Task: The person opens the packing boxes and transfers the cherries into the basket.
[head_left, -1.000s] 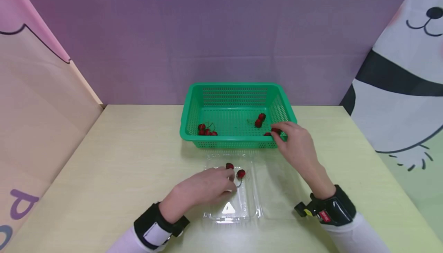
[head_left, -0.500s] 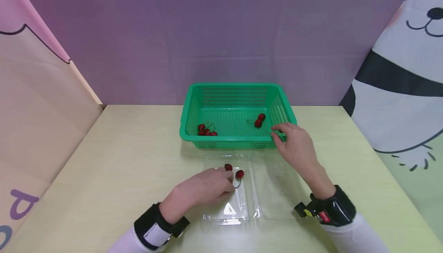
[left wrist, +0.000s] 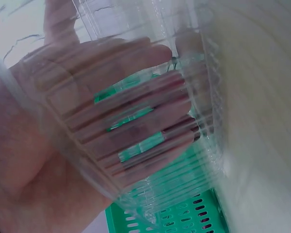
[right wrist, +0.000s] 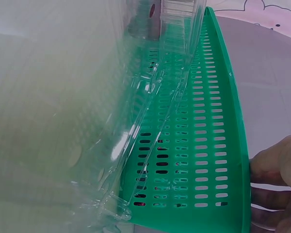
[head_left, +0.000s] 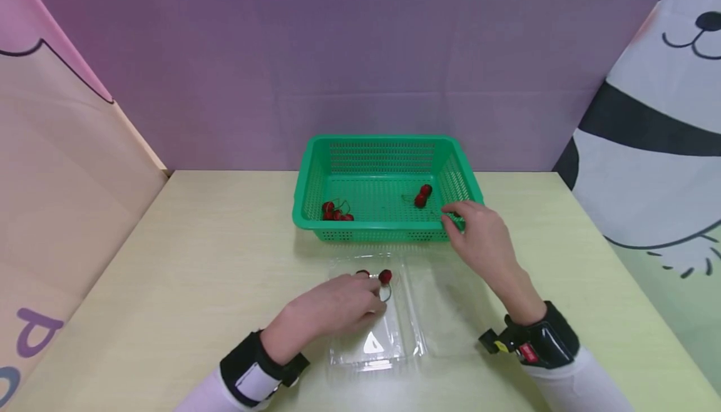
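Note:
My left hand [head_left: 342, 304] reaches into a clear plastic box [head_left: 360, 350], fingers pointing down toward its floor. Two dark red cherries lie at the fingertips; one cherry [head_left: 385, 276] has its stem curving back to the fingers, and the other [head_left: 363, 272] is partly covered. In the left wrist view, the fingers [left wrist: 150, 114] show through the box wall, fairly straight. My right hand [head_left: 483, 236] reaches over the front right corner of the green basket [head_left: 383, 225], thumb and forefinger apart. A small dark spot shows between them; the other fingertips are hidden.
Inside the basket, two cherries [head_left: 422, 196] lie toward the right and several cherries [head_left: 336, 212] with stems at the front left. The box's clear lid [head_left: 447, 312] spreads open to the right on the pale table [head_left: 225, 262]. A purple cloth [head_left: 360, 55] hangs behind.
The two cherries in the box have shifted left, one partly behind my left fingers. Cherries seen at my right fingertips have dropped from sight behind the basket rim. Both hands stay nearly in place.

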Demonstrator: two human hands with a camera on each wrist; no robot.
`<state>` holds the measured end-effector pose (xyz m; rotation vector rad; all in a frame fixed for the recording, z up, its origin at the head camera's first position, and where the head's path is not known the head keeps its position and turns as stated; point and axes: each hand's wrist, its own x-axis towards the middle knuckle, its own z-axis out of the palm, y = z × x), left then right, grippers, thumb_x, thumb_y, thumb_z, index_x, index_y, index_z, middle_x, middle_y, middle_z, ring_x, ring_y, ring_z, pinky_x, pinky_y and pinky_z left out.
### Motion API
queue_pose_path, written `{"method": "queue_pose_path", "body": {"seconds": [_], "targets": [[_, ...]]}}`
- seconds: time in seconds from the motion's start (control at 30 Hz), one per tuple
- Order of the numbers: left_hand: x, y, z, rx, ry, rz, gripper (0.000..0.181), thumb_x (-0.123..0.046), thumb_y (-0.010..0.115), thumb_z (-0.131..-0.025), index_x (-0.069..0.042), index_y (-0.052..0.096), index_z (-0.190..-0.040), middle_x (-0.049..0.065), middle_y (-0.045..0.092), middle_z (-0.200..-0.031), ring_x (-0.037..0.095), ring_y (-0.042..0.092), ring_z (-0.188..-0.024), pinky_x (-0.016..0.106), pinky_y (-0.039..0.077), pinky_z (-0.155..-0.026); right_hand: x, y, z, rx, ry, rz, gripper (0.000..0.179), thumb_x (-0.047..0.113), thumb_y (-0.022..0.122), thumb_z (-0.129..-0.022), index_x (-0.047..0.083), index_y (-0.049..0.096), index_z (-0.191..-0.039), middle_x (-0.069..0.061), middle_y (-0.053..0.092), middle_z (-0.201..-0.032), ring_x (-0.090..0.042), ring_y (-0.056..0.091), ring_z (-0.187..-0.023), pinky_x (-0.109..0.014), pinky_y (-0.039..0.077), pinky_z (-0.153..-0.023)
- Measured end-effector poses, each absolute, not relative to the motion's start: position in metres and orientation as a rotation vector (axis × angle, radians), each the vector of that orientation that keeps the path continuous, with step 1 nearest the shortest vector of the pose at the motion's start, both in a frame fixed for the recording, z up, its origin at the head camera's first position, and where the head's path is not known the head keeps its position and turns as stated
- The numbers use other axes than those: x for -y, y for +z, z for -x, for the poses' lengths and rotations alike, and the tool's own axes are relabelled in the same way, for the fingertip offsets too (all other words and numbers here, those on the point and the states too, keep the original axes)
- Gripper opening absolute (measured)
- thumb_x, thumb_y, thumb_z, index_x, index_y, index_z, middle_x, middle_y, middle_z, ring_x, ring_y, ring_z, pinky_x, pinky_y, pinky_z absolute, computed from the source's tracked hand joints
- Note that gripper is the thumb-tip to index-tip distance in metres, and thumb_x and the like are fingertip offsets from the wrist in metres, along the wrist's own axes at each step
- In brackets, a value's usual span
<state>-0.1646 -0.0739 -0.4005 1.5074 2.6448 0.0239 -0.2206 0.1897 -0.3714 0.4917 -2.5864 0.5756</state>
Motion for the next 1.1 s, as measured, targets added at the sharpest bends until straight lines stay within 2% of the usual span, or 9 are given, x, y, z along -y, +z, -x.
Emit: {"method": "queue_pose_path", "body": {"seconds": [0.2,0.5,0.67,0.77,0.97,1.1], "targets": [[0.0743,-0.4013,0.1644,-2.67,0.015,-1.475,0.012,-0.023,0.069,-0.094,-0.027,0.074,-0.103,-0.008,0.057,-0.094,0.009,0.053,-0.087,0.018,0.045,-0.074,-0.1902,-0.372,0.2207,2.594,0.57,-0.494,0.014,0.01,0.067,-0.091,0.001,0.072,-0.101,-0.013,0.068,-0.1,-0.032,0.067,-0.085,-0.042,0.052,-0.069],[0.073,-0.4034,0.1642,-2.693,0.034,-1.454,0.015,-0.025,0.069,-0.093,-0.027,0.074,-0.106,-0.005,0.059,-0.107,0.011,0.055,-0.093,0.021,0.047,-0.078,-0.1902,-0.3733,0.221,2.592,0.567,-0.511,0.014,0.009,0.067,-0.091,0.0,0.072,-0.1,-0.012,0.068,-0.099,-0.032,0.067,-0.085,-0.043,0.052,-0.069],[0.0723,-0.4038,0.1639,-2.693,0.033,-1.435,0.016,-0.026,0.069,-0.093,-0.028,0.073,-0.109,-0.004,0.059,-0.12,0.014,0.056,-0.104,0.025,0.047,-0.085,-0.19,-0.3737,0.2212,2.604,0.558,-0.513,0.014,0.009,0.066,-0.092,0.0,0.072,-0.101,-0.012,0.068,-0.099,-0.032,0.067,-0.085,-0.042,0.052,-0.069],[0.0722,-0.4041,0.1639,-2.682,0.022,-1.448,0.016,-0.025,0.069,-0.093,-0.028,0.073,-0.108,-0.005,0.06,-0.117,0.013,0.056,-0.104,0.025,0.047,-0.087,-0.1899,-0.3735,0.2212,2.608,0.552,-0.513,0.014,0.009,0.065,-0.092,0.001,0.072,-0.101,-0.012,0.068,-0.099,-0.031,0.067,-0.084,-0.042,0.052,-0.068],[0.0724,-0.404,0.1628,-2.677,0.0,-1.468,0.011,-0.022,0.067,-0.094,-0.025,0.072,-0.103,-0.009,0.059,-0.101,0.009,0.055,-0.092,0.021,0.045,-0.081,-0.19,-0.3739,0.2206,2.62,0.547,-0.506,0.014,0.009,0.064,-0.093,0.001,0.072,-0.101,-0.011,0.068,-0.098,-0.03,0.067,-0.082,-0.041,0.052,-0.066],[0.0712,-0.4041,0.1624,-2.678,-0.026,-1.479,0.007,-0.021,0.065,-0.095,-0.024,0.072,-0.097,-0.01,0.059,-0.099,0.008,0.055,-0.09,0.021,0.045,-0.081,-0.1898,-0.3744,0.2203,2.628,0.548,-0.503,0.014,0.01,0.064,-0.093,0.001,0.072,-0.101,-0.011,0.068,-0.098,-0.03,0.067,-0.083,-0.041,0.052,-0.067]]}}
